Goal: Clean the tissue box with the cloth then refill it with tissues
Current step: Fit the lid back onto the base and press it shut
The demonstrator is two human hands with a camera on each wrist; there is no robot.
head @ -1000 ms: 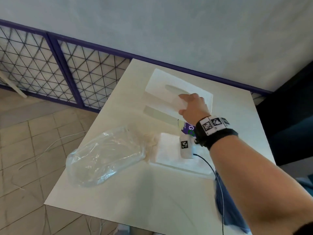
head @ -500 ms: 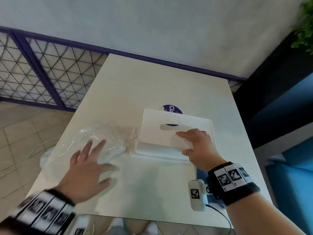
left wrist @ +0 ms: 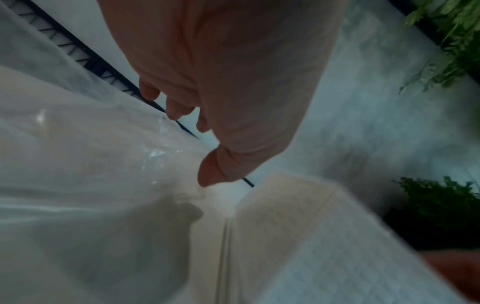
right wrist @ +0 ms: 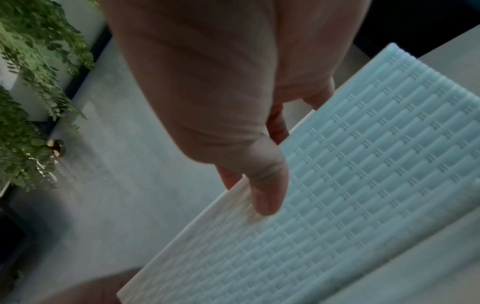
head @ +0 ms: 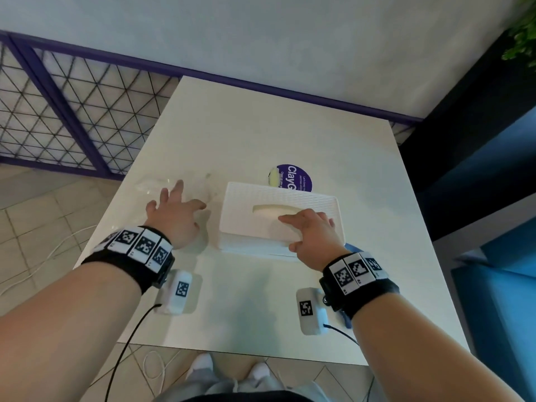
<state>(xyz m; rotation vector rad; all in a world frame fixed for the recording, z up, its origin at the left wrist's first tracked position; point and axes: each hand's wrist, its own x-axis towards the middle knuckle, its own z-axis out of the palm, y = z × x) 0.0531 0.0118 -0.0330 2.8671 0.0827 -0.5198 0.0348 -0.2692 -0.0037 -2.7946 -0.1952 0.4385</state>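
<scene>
**Right grip on tissue box lid, left spread over plastic bag**

Nearest: both forearms in, wrist bands with black-and-white markers, wrist cameras hanging just above the white worktop (head: pixel 255 314). Sliver of blue cloth (head: pixel 346 246) showing under the right wrist, touching the box's near-right corner; rest hidden.

Right hand (head: pixel 314 237) on the near-right part of the tissue box (head: pixel 261 204). Right wrist view: thumb (right wrist: pixel 267 191) pressed flat on the ribbed lid top, fingers wrapped over the lid's edge to the underside. So right grip grasping the lid, pinch at the edge, lid tilted in that view. Head view: lid seated on the base with a thin seam along the near side; cannot tell how far it is lifted. Oval slot (head: pixel 275 210) just beyond the fingertips, pale fill inside.

Left hand (head: pixel 175 217) just left of the box, apart from it. Fingers splayed and straight, laid over the clear plastic bag (head: pixel 150 185); left grip released, grasping nothing. Left wrist view: blurred, bag film (left wrist: pixel 78 154) below the fingers, box corner (left wrist: pixel 298 236) beside the thumb.

Beyond the box: purple round sticker (head: pixel 295 178) on the worktop, partly covered by the box's far edge. Farther: grey wall, purple lattice railing at left, green plant at top right.
</scene>
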